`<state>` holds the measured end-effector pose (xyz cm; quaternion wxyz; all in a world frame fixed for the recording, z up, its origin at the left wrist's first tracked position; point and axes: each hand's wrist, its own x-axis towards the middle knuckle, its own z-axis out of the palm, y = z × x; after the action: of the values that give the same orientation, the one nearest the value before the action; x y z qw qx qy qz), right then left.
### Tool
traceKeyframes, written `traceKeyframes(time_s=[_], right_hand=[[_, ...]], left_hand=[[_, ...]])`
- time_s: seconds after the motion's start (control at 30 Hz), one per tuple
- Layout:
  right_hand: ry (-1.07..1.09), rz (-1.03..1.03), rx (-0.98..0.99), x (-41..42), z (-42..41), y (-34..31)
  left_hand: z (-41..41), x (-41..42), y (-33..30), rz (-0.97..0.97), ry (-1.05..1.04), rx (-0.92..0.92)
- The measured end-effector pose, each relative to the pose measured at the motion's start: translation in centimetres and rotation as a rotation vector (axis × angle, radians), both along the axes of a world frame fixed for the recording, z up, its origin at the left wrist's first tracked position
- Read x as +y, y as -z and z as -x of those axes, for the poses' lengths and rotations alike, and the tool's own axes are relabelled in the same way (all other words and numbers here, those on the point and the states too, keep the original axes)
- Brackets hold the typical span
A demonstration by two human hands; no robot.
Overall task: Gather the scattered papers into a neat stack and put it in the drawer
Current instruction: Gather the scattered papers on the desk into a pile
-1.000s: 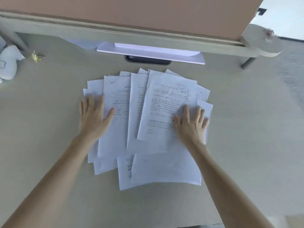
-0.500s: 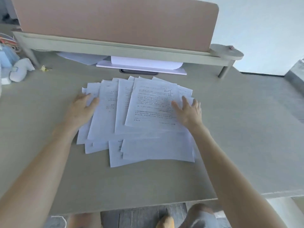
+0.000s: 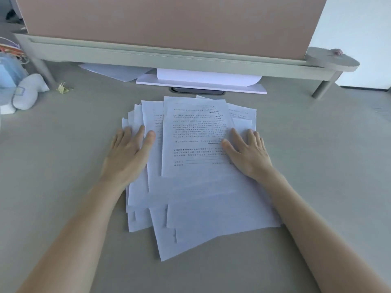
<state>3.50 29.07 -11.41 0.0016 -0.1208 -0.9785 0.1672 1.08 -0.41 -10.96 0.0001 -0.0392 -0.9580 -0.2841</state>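
Observation:
Several white printed papers (image 3: 196, 195) lie overlapped in a loose, uneven pile at the middle of the desk (image 3: 63, 176). My left hand (image 3: 127, 155) rests flat on the pile's left edge, fingers apart. On the right edge, partly over the top printed sheet, my right hand (image 3: 247, 153) also lies flat. Neither hand grips a sheet. Corners of lower sheets stick out toward me at the bottom. No drawer is in view.
A grey shelf riser (image 3: 169, 58) with a tan panel (image 3: 169, 20) spans the back. Under it lie white sheets (image 3: 203, 81), another paper (image 3: 114, 71) and a dark device (image 3: 197, 91). At the far left sit a white soft toy (image 3: 27, 92), a blue item (image 3: 8, 75) and a small yellow object (image 3: 64, 88).
Both hands have pushed inward, and the fanned papers are squeezed into a narrower pile. The camera view also shifted closer to the desk.

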Motion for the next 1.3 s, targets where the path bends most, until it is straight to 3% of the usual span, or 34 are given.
traceKeyframes(time_s=[0.1,0.27,0.6,0.77,0.9,1.1,1.23,1.3], right_hand=[[0.015,0.063,-0.026,0.3,-1.0,-0.7],[0.007,-0.097,0.002,-0.3,-0.9,-0.2],[-0.052,0.201,-0.015,-2.8,-2.1,-2.2],[-0.015,-0.006,0.034,-1.8,-2.3,-1.2],[-0.045,-0.006,0.012,-2.9,-2.0,-0.7],[-0.100,0.147,0.023,-4.9,-1.7,-1.2],[-0.040,0.362,0.107,-3.8,-2.2,-2.1],[0.043,0.241,0.179,-3.1,-2.1,-2.1]], left_hand=[[-0.3,-0.1,-0.3,-0.095,-0.012,-0.045],[-1.1,0.1,-1.4,-0.132,-0.027,-0.060],[-0.7,-0.1,-0.5,-0.166,0.032,-0.018],[-0.9,0.2,-0.9,-0.152,-0.063,0.059],[-0.8,0.9,-1.3,-0.038,-0.046,-0.043],[-1.1,2.8,-1.2,-0.346,0.025,-0.105],[-0.8,2.3,-1.2,-0.394,-0.005,0.005],[-0.8,1.9,-1.3,-0.347,-0.087,0.076]])
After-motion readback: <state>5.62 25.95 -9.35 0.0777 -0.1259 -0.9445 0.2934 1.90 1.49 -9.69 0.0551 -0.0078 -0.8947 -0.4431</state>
